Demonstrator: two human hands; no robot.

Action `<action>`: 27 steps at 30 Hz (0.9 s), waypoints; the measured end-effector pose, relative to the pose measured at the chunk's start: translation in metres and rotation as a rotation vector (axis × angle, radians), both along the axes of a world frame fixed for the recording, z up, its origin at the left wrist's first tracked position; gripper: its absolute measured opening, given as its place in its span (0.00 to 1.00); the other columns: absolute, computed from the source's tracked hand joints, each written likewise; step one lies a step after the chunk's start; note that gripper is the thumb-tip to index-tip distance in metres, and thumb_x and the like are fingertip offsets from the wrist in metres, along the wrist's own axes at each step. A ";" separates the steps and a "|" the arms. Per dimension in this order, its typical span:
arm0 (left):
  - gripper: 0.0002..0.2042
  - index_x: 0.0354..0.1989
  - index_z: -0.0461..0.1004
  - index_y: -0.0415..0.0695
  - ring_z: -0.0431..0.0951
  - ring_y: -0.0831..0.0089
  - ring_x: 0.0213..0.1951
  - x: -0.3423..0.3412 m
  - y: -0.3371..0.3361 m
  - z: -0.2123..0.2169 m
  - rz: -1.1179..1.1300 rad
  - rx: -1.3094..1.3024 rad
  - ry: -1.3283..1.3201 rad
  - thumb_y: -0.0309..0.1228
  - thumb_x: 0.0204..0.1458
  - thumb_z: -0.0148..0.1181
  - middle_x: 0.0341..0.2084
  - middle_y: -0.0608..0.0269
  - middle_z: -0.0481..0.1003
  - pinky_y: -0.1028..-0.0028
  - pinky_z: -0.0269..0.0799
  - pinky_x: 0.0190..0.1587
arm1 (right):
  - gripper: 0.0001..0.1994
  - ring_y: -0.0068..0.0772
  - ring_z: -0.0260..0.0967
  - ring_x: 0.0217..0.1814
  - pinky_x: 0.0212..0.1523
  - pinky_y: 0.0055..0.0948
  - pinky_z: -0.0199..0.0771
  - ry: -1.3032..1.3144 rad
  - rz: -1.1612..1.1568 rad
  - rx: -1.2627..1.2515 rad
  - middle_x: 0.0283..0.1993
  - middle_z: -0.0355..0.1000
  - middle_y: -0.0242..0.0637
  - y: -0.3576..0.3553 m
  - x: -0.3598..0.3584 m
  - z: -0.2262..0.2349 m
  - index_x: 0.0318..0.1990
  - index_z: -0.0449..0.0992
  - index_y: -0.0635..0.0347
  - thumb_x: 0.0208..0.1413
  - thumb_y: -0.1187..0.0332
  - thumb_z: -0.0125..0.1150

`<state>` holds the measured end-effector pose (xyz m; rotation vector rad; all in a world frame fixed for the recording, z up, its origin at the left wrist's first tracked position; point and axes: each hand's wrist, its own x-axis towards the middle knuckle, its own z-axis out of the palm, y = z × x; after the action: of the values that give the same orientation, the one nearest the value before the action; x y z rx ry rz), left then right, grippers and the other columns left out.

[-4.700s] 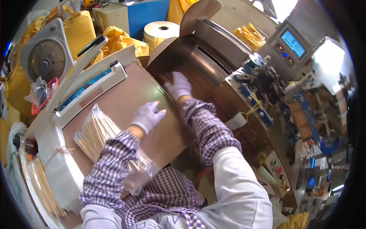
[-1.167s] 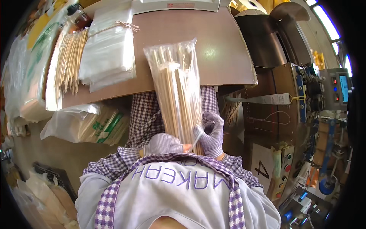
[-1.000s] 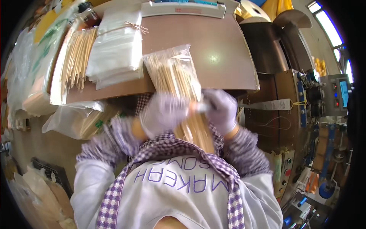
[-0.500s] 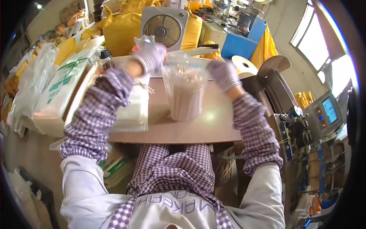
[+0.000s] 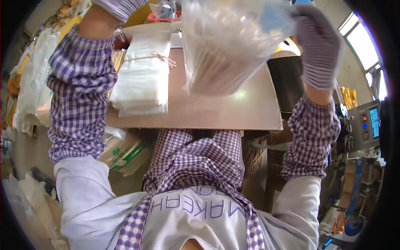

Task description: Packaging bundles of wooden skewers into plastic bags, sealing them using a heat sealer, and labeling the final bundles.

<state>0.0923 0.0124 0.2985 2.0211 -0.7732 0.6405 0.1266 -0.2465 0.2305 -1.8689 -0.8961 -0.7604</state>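
Clear plastic bag (image 5: 227,46): full of pale sticks, raised above desk (image 5: 216,110).
Hands: right (image 5: 318,46) gripping bag's edge; left (image 5: 118,6) mostly out of frame, grip unclear.
Beside: tied stack of flat bags (image 5: 141,79).

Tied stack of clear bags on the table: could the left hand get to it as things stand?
Probably not right away. The left hand is raised at the picture's top edge, seemingly gripping the bag of sticks with the right hand. The tied stack of clear bags lies uncovered below that forearm, so once freed, the way looks open.
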 end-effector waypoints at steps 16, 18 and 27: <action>0.49 0.60 0.46 0.40 0.63 0.69 0.51 0.050 -0.040 -0.248 -0.161 -0.815 0.479 0.37 0.31 0.73 0.51 0.59 0.61 0.71 0.62 0.53 | 0.05 0.13 0.58 0.18 0.18 0.15 0.60 0.160 -0.052 -0.196 0.20 0.65 0.27 0.038 0.116 -0.054 0.31 0.73 0.64 0.49 0.77 0.49; 0.42 0.57 0.52 0.40 0.66 0.72 0.47 0.080 -0.034 -0.261 -0.155 -0.805 0.611 0.35 0.33 0.71 0.46 0.61 0.65 0.73 0.64 0.49 | 0.05 0.13 0.59 0.18 0.18 0.15 0.60 0.195 -0.046 -0.202 0.20 0.65 0.28 0.038 0.144 -0.059 0.30 0.73 0.64 0.49 0.77 0.49; 0.19 0.43 0.70 0.39 0.71 0.77 0.38 0.206 -0.066 -0.301 -0.364 -1.103 0.943 0.32 0.42 0.63 0.34 0.65 0.73 0.78 0.68 0.39 | 0.33 0.27 0.65 0.33 0.31 0.19 0.67 0.627 -0.095 0.370 0.40 0.66 0.39 -0.030 0.358 -0.120 0.58 0.59 0.61 0.36 0.78 0.54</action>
<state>0.2987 -0.0531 -0.0024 0.9061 -0.1012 -0.1542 0.4844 -0.2768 0.1107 -1.6676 -0.2489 -0.3214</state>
